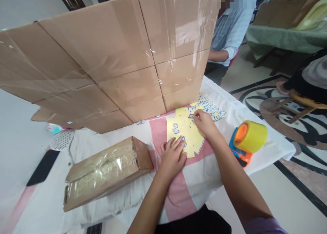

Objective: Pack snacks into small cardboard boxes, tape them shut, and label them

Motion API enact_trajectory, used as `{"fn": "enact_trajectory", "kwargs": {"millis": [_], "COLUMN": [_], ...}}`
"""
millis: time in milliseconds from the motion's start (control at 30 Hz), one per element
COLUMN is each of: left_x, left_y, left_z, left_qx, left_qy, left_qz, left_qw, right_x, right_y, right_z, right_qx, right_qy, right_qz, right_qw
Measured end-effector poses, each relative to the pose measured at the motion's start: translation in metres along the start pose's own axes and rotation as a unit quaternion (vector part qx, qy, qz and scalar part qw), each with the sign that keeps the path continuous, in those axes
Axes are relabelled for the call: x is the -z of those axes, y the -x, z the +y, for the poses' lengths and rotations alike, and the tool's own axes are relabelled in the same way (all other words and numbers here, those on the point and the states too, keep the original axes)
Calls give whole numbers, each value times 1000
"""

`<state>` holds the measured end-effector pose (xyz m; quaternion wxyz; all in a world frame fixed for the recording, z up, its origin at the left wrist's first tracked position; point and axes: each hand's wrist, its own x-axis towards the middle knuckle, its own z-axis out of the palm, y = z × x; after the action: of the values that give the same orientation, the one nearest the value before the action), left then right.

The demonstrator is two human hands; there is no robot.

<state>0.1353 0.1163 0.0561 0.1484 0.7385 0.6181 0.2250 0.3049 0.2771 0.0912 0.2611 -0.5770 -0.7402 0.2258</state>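
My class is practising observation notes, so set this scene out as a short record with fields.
Left hand: spread on the yellow paper
Right hand: fingertips pinching a small piece over the paper
Tape roll: yellow, right of the paper
Long box: taped, left of the left hand
Large cardboard: standing behind the paper
Person: partly hidden by the cardboard

The big box [122,64] stands tall like a wall close behind the yellow paper [173,125], so a hand can't go straight ahead there. The small box [109,172] blocks the left side, with just a thin gap by the left arm [153,196]. The tape [251,137] sits near the right arm [232,169]. There is room on the cloth [230,106] past the tape, and between the arms.
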Motion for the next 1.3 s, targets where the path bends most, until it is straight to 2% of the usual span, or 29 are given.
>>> {"fn": "enact_trajectory", "kwargs": {"millis": [67,100,167,200,267,333,433,567,667,767,833,900,1133,1300], "left_x": [4,6,9,10,10,8,6,6,6,7,8,9,8,10], "left_y": [-2,-4,-7,-9,-12,-14,-14,-13,-14,-15,-15,-15,-13,-10], "left_z": [-4,-7,-11,-12,-13,-13,-12,-13,-16,-18,-19,-20,-20,-15], "left_qx": [5,21,72,96,128,142,159,183,212,247,264,269,258,246], "left_qy": [86,149,281,334,396,412,428,427,423,450,472,483,489,489], "left_qz": [92,142,213,226,223,216,217,246,281,312,327,336,327,291], "left_qw": [992,978,933,910,881,874,863,850,835,800,775,763,767,784], "right_x": [4,4,1,-2,-10,-18,-26,-26,-22,-17,-15,-13,-18,-24], "right_y": [14,22,37,45,55,61,65,64,59,51,47,44,47,56], "right_z": [-10,-15,-25,-29,-34,-36,-36,-34,-28,-18,-13,-10,-19,-31], "right_qx": [43,66,103,116,127,132,131,144,132,82,49,40,109,154], "right_qy": [-75,-123,-221,-264,-315,-331,-318,-275,-223,-172,-152,-147,-169,-249], "right_qz": [-54,-81,-129,-153,-199,-227,-223,-213,-159,-53,0,18,-30,-135], "right_qw": [995,987,961,945,919,906,912,926,953,980,987,988,979,946]}}
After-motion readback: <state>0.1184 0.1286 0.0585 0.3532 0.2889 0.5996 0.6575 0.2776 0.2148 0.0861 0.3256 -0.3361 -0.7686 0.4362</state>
